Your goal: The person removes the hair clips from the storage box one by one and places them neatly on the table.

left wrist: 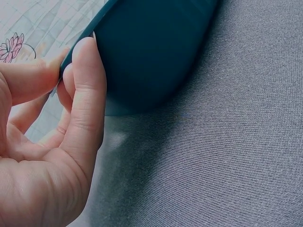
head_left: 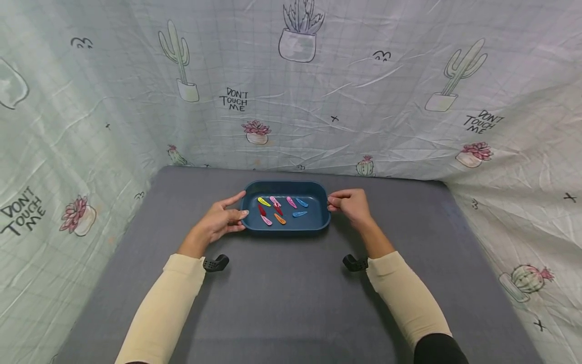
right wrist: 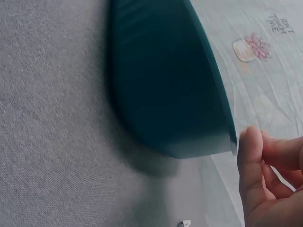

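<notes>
A dark blue rectangular tray (head_left: 286, 227) stands on the grey table, holding several small snap hair clips (head_left: 279, 219) in yellow, pink, red, orange and blue. My left hand (head_left: 223, 218) grips its left end. In the left wrist view, the tray's rim (left wrist: 80, 42) runs in between thumb and fingers. Beside the right end is my right hand (head_left: 351, 203), thumb and index finger bent together. The right wrist view puts its fingertips (right wrist: 251, 137) just outside the rim (right wrist: 222, 94), a thin gap showing. The clips are out of sight in both wrist views.
The grey tabletop (head_left: 286, 288) spreads around the tray. Pale cloth (head_left: 336, 101) printed with cacti surrounds the table at the back and both sides. A black wrist device (head_left: 216, 263) is strapped at the left cuff, another (head_left: 355, 263) at the right.
</notes>
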Tool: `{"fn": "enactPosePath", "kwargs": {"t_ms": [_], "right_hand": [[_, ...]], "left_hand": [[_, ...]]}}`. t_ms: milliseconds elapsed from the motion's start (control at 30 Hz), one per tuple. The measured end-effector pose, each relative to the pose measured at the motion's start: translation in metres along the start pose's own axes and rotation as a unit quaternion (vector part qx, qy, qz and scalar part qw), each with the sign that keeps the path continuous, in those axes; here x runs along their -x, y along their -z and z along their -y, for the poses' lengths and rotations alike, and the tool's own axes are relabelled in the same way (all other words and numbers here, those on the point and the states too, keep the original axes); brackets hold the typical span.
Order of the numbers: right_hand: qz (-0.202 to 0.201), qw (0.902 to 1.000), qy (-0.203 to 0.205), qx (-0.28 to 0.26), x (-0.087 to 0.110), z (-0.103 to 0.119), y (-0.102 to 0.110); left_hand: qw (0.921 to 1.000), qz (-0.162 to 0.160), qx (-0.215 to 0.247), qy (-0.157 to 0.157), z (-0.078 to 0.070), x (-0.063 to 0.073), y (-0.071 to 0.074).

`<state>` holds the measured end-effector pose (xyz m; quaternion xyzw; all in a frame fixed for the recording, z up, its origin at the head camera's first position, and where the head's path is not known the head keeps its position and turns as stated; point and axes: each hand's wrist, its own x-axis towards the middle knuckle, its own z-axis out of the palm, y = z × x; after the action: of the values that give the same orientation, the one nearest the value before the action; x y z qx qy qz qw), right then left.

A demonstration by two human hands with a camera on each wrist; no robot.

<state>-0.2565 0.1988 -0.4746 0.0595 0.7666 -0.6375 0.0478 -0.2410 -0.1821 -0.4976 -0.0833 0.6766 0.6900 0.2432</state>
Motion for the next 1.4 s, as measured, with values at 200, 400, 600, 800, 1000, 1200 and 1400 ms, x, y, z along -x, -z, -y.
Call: {"fn": "enactPosePath", "kwargs": {"t_ms": [200,400,600,800,1000,1200,1400], "right_hand": [[0.013,0.9999,-0.006,-0.003,-0.001,0.003,-0.009],[0.020,0.9997,0.000,0.014,0.000,0.011,-0.017],[0.034,0.9988,0.004,0.034,0.001,0.017,-0.026],[0.044,0.9980,0.006,0.045,-0.001,0.018,-0.035],[0.055,0.9957,0.000,0.074,-0.002,0.018,-0.041],[0.080,0.9921,0.001,0.097,-0.003,0.017,-0.052],[0.094,0.9901,0.009,0.104,-0.005,0.013,-0.065]], "left_hand": [[1.0000,-0.002,0.002,0.001,0.000,0.000,0.001],[1.0000,-0.003,0.005,-0.002,0.000,-0.003,0.003],[1.0000,-0.004,0.002,-0.004,-0.001,-0.003,0.003],[1.0000,-0.004,0.000,-0.002,-0.003,-0.003,0.003],[1.0000,-0.002,0.002,-0.005,-0.002,-0.003,0.001],[0.9999,0.001,0.010,-0.010,0.002,-0.004,0.002],[0.9999,-0.005,0.010,-0.008,0.004,-0.005,0.002]]}}
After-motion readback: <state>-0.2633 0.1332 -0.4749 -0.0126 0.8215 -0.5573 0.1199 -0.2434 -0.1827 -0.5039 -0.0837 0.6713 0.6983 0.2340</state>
